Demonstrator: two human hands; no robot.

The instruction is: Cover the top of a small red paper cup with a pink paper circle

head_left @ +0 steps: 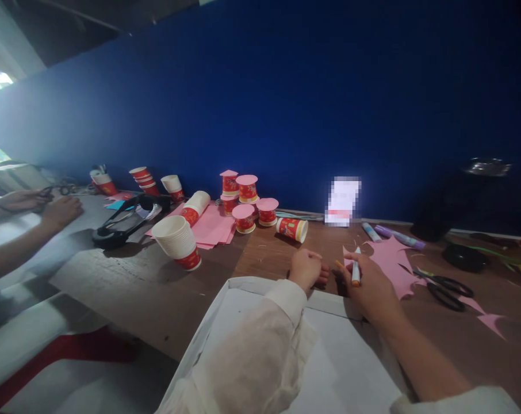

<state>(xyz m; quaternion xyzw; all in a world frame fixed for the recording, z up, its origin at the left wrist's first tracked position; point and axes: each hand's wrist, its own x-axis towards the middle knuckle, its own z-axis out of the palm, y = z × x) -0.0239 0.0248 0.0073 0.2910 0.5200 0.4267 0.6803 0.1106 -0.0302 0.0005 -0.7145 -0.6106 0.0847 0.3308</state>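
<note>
White cardboard box (252, 287) sits nearest, its thin rim under both forearms. Just beyond it, the right hand (370, 284) pinches a smooth white marker with an orange tip (356, 270), held upright over the wooden table (126, 276). The left hand (306, 267) is curled closed; whether it holds anything, I cannot tell. Jagged scraps of pink paper (392, 259) lie beside the marker, so a slip could smear ink on them. Black-handled scissors (444, 286) lie close to the right wrist; a careless sweep might catch the blades. Glossy red paper cups (245, 198) stand stacked well apart.
</note>
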